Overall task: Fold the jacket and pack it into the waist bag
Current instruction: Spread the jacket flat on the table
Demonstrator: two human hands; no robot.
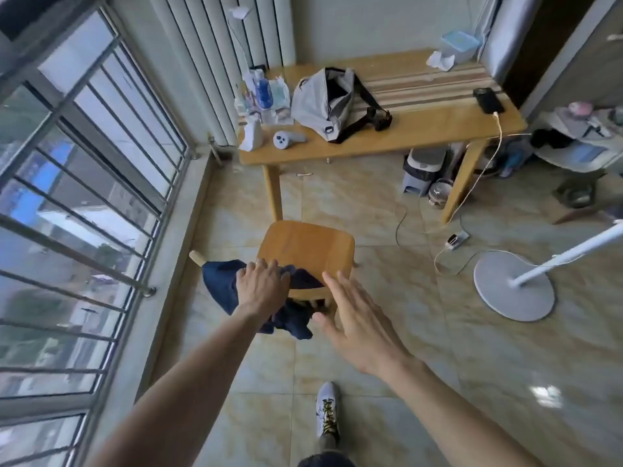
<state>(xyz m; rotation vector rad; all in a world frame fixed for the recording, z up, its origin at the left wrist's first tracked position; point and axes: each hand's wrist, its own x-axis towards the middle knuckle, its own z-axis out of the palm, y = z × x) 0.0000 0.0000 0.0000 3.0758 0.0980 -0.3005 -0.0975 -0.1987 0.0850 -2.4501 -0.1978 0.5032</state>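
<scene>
A dark blue jacket point(220, 286) hangs crumpled over the back of a wooden chair point(305, 247) in the middle of the view. My left hand point(261, 286) lies on the jacket at the chair back, fingers closing on the cloth. My right hand point(354, 320) hovers open just right of the chair back, fingers spread, holding nothing. The grey waist bag point(315, 104) with a black strap lies unzipped on the wooden table point(438, 124) beyond the chair.
On the table are bottles and packets point(264, 94) at the left, a white handheld device point(286, 139), a phone point(488, 100) on a cable, and a tissue box point(458, 45). A window with bars runs along the left. A fan base point(512, 288) and cables lie on the floor at the right.
</scene>
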